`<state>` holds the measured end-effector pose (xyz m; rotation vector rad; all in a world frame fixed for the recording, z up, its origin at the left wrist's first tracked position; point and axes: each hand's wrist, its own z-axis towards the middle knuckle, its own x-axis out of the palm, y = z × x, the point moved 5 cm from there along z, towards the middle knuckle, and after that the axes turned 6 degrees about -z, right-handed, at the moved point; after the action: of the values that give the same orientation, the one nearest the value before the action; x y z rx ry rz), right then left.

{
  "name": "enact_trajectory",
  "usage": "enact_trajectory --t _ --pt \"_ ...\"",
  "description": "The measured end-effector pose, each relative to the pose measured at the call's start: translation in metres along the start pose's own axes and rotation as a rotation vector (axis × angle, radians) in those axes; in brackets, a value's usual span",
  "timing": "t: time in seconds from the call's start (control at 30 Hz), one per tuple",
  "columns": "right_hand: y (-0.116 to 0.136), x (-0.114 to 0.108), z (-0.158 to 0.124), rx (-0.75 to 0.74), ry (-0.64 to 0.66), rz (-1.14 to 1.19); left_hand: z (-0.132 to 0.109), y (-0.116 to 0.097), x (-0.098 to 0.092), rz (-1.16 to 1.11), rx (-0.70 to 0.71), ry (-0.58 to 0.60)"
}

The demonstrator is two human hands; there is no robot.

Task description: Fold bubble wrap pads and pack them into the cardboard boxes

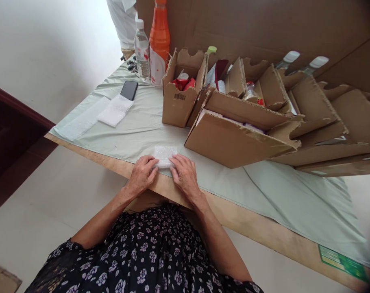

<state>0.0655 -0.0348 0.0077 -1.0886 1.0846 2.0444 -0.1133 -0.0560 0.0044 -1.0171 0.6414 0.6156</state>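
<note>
A small piece of bubble wrap (166,153) lies at the table's front edge, its near side looking folded or rolled over. My left hand (142,173) grips its near left corner between thumb and fingers. On the opposite corner, my right hand (185,174) is closed the same way. Whether anything is wrapped inside the bubble wrap, I cannot tell. Farther left lie a folded bubble wrap pouch (115,110) and a flat clear sheet (83,118). A black phone (129,90) rests just behind the pouch.
Cardboard bins (180,106) holding assorted items stand at the back and right. A clear water bottle (142,53) and a tall orange bottle (159,36) stand at the back left. A pale green cloth (136,134) covers the table, and its bare wooden edge (233,217) faces me.
</note>
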Motion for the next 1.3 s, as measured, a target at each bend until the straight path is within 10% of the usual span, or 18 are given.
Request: enact_trajectory --t 0.53,0.8,1.3 --pt "-0.012 0.008 0.032 0.003 0.089 -0.007 0.012 0.006 0.001 -0.048 -0.021 -0.068" --pt "-0.006 -0.003 0.020 0.059 -0.100 -0.103 0.021 0.012 0.002 -0.030 -0.085 -0.053" --pt "-0.013 0.016 0.028 0.123 0.066 -0.093 0.027 0.012 0.007 0.029 -0.121 -0.057"
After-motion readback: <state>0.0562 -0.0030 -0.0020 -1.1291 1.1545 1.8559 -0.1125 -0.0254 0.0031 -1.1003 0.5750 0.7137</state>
